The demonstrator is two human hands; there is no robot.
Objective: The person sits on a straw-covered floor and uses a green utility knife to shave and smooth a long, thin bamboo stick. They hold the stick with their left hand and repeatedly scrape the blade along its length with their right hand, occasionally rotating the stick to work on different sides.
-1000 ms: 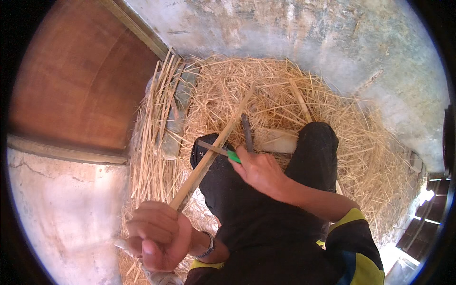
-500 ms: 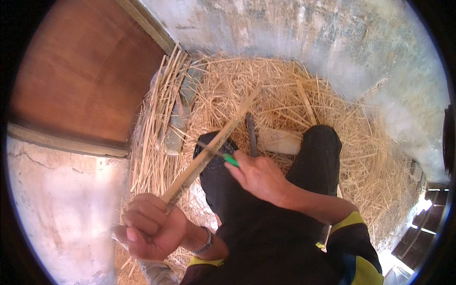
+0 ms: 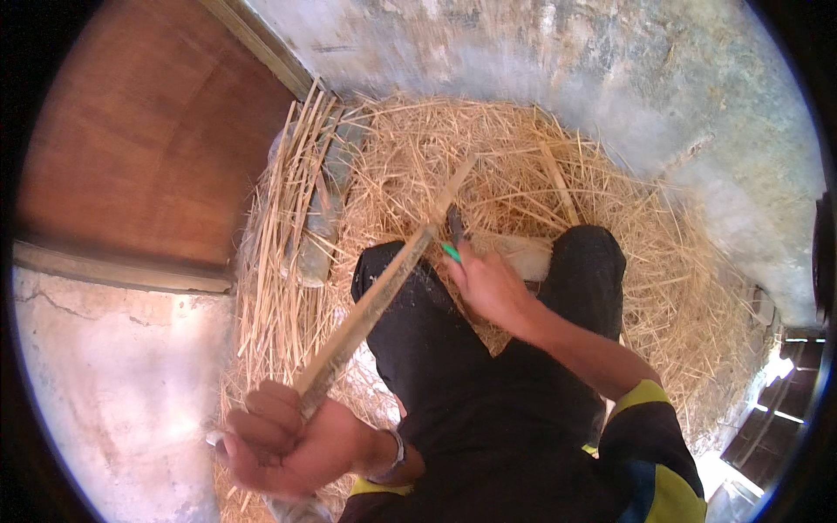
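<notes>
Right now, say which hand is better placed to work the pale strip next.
Probably the right hand: it grips the green-handled tool near the pale strip, while the left hand is occupied holding the strip's lower part.

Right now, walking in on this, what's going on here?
Someone's left hand grips a pale wooden strip, which slants up and away over one knee of the black trousers. The right hand holds a green-handled knife close beside the strip; its blade is too blurred to tell whether it touches. Straw lies heaped around the knees, and a bunch of thin strips lies off to the left.
</notes>
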